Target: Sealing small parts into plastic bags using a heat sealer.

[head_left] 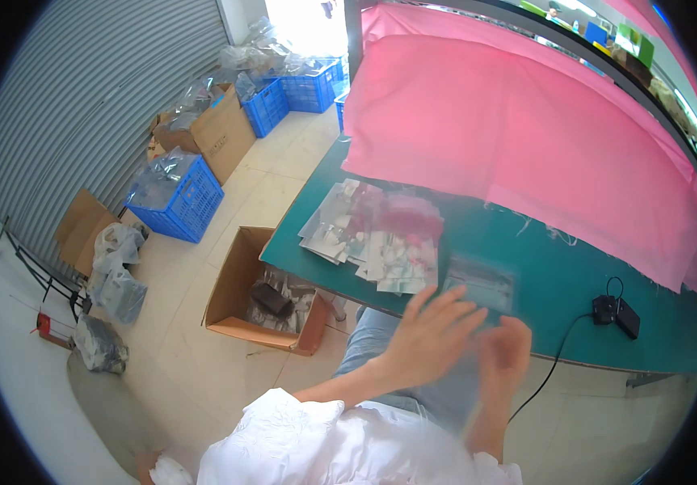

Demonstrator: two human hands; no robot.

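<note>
My left hand [431, 335] is over the table's front edge with its fingers stretched and apart. Its fingertips reach the near left corner of a flat clear plastic bag [482, 283]; whether they touch it I cannot tell. Close by on the right, my right hand [506, 352] is smeared by motion, its fingers bent near the bag's near edge. The bag is blurred too, so its contents do not show. To the left lies a spread pile of clear packets [401, 255] with white and some pink pieces inside.
The green table [558, 250] is backed by a pink cloth [526, 113]. A black device [627, 319] with a cable lies right. An open cardboard box [227, 283] with packets and a dark block stands on the floor left. Blue crates [191, 198] of plastic bags stand farther off.
</note>
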